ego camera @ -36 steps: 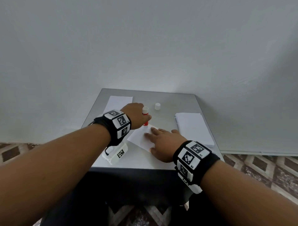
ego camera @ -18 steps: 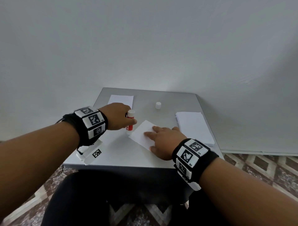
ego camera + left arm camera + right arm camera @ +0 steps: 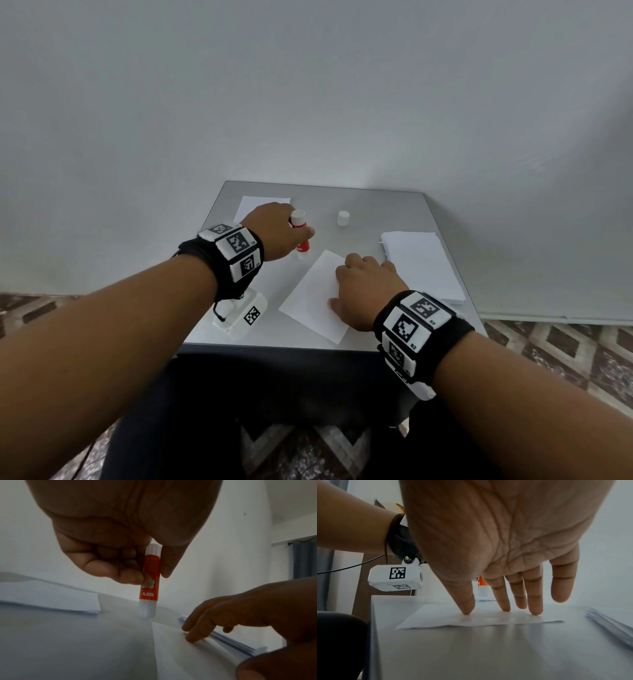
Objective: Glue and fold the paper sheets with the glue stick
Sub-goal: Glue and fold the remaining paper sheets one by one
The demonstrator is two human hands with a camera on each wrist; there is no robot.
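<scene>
My left hand [image 3: 279,230] grips upright glue stick [image 3: 301,236], just beyond sheet [image 3: 310,301] far corner; right hand [image 3: 364,293] flat-fingered, pinning sheet.

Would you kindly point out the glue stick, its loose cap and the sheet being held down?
glue stick [image 3: 149,574]: left wrist view, on its orange label.
cap [image 3: 343,218]: head view, on its white side.
sheet [image 3: 308,301]: head view, on the bare paper left of the pressing hand.
</scene>
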